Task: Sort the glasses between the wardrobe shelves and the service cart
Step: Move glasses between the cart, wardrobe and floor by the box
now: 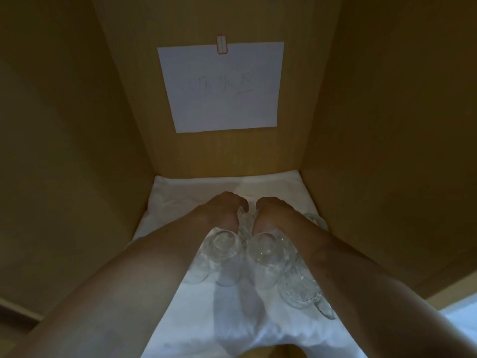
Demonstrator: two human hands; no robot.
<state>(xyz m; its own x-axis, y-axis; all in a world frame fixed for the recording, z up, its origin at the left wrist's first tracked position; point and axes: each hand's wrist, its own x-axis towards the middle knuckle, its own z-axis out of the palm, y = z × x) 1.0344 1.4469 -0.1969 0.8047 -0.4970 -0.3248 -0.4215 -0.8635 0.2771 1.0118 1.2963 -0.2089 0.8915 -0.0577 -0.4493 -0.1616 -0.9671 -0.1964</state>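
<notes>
Clear glasses [227,257], about six, around two hands [224,210]

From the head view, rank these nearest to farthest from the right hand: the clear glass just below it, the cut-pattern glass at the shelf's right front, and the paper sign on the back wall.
1. Clear glass: directly below the right hand, by its wrist.
2. Cut-pattern glass: farther forward, at the right front of the white cloth.
3. Paper sign: high on the back wall.

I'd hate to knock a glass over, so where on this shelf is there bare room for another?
Bare white cloth lies behind both hands, up to the back wall under the paper sign, and at the near edge between the forearms. The middle is crowded: clear glasses cluster there and along the right wall.
</notes>
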